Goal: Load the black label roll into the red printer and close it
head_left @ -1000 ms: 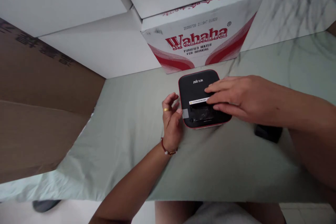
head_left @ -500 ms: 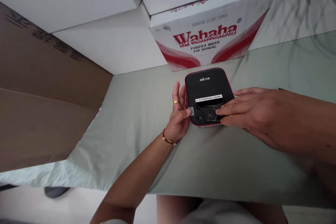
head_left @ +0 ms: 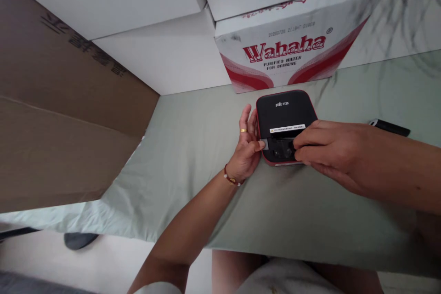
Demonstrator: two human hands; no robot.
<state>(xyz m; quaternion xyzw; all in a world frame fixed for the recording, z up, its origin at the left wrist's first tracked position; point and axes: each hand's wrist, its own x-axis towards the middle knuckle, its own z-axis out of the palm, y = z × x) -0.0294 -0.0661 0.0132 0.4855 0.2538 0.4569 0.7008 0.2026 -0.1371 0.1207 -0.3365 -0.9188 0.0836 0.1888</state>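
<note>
A black device with rounded corners and a red rim, apparently a small label printer [head_left: 287, 115], lies on the cloth-covered table. It has a white warning strip and an uncovered recess at its near end. My left hand [head_left: 248, 147] holds it from the left, with the thumb on a grey tab [head_left: 265, 144] and the fingers along the side. Over the right part of the recess, my right hand [head_left: 327, 151] has its fingertips pinched together. A dark, shiny part [head_left: 282, 148] shows in the recess beside them; whatever the fingertips grip is hidden.
Behind the printer stands a white and red Wahaha water carton [head_left: 289, 59] among plain white boxes [head_left: 165, 64]. A large brown carton [head_left: 62, 147] is on the left. A short black bar-shaped object [head_left: 389, 127] lies on the green cloth [head_left: 193, 156] beyond my right hand.
My right fingers, earlier flatter over the recess, are now bunched at its right side. The black bar-shaped object has come into fuller sight. The whole view has shifted slightly.
</note>
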